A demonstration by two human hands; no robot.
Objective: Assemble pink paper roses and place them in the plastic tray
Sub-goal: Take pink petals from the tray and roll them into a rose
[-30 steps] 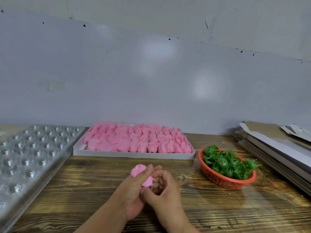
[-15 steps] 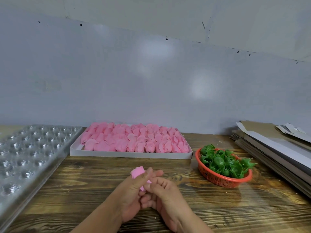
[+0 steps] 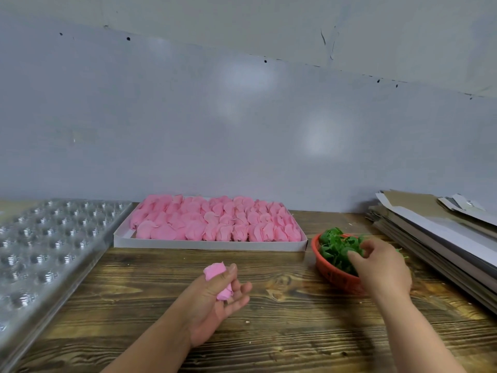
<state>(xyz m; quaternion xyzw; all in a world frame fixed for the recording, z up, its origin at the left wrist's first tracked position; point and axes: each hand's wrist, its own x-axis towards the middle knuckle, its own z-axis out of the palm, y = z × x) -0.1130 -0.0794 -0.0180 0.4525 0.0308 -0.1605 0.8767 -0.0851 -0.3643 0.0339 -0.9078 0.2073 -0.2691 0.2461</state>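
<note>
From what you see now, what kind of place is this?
Probably a small craft workshop making artificial flowers: a white box of pink petals, a red basket of green parts, and a clear plastic tray on a wooden table.

The right hand left the pink roll and reached into the red basket of green pieces.

Dark-grained wooden bench abuts a grey-blue wall. Wall shows soft light patches, small dark holes, a cracked seam near top.
</note>
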